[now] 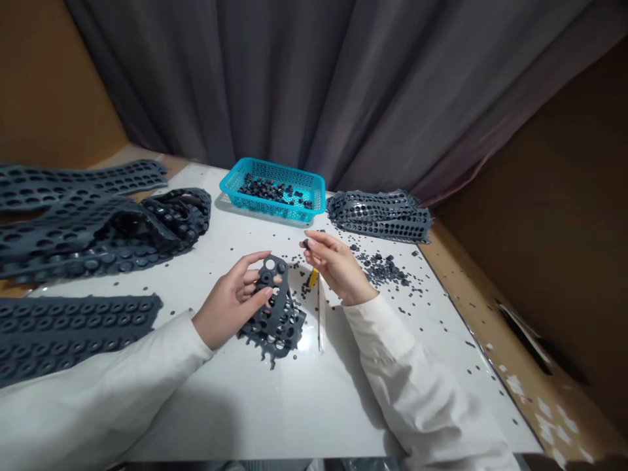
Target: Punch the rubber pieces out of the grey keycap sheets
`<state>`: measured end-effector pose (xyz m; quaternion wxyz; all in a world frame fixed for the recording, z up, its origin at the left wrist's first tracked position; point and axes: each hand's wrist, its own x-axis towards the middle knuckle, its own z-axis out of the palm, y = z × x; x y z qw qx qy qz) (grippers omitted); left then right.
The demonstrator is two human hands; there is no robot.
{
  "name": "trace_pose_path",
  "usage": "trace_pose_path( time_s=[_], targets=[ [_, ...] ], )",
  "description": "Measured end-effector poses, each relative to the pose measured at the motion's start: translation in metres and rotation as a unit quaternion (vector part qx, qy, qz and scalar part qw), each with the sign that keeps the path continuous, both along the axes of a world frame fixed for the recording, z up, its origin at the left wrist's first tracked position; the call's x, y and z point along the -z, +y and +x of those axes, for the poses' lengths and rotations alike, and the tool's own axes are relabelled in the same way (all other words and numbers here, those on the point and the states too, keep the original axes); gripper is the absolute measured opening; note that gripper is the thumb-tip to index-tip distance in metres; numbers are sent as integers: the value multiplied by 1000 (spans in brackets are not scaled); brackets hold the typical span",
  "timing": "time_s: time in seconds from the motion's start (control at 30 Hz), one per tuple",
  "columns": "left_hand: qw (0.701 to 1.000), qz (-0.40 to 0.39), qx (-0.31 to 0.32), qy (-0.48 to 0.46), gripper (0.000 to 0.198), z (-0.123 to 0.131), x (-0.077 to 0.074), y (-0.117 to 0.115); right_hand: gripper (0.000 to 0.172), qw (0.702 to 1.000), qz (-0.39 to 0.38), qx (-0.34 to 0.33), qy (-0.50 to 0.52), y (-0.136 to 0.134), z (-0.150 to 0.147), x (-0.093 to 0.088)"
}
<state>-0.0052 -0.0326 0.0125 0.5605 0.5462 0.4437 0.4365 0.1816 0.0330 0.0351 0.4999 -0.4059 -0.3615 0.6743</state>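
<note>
My left hand (pixel 230 301) is closed on a dark grey rubber sheet (pixel 280 304) full of round holes, thumb in front and fingers behind. The sheet's lower end, with a ragged edge, hangs over the white table. To the right of it, my right hand (pixel 346 268) pinches a small dark rubber piece (pixel 306 244) between thumb and fingertips, apart from the sheet. Below the right hand lies a yellow object (pixel 313 279), partly hidden, beside a thin pale strip (pixel 322 320).
A blue basket (pixel 275 210) at the back holds many small dark pieces. Perforated sheets (pixel 78 327) lie along the left, and another bundle (pixel 380 212) sits at the back right. Dark scraps (pixel 387 269) are scattered over the table's right side. A grey curtain (pixel 275 78) hangs behind.
</note>
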Motion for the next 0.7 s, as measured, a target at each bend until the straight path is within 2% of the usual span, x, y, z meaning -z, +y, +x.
trace_pose_path(
  time_s=[0.17, 0.23, 0.3, 0.37, 0.43, 0.5, 0.57, 0.63, 0.7],
  targets=[
    [999, -33, -15, -29, 56, 1, 0, 0, 9, 980, -161, -80, 87, 0, 1, -4],
    [998, -48, -25, -40, 58, 2, 0, 2, 7, 971, -189, -95, 115, 0, 0, -6],
    [996, -63, -32, -49, 59, 3, 0, 4, 9, 973, -175, -107, 108, -2, -2, -7],
    [995, -74, -37, -53, 59, 3, -1, 5, 17, 988, -111, -104, 40, -7, -6, -6],
    [995, -74, -37, -52, 58, 3, -2, 5, 23, 992, 9, -74, -100, -15, -12, -2],
    [996, -67, -30, -50, 55, 3, -2, 4, 23, 956, 146, -40, -251, -23, -20, 6],
    [997, -56, -22, -48, 50, 2, -1, 4, 26, 907, 237, -31, -346, -29, -25, 14],
    [998, -43, -19, -45, 48, 2, -1, 4, 26, 885, 271, -43, -376, -32, -29, 20],
    [999, -26, -17, -38, 48, 1, 0, 4, 25, 884, 280, -61, -370, -32, -29, 21]
  ],
)
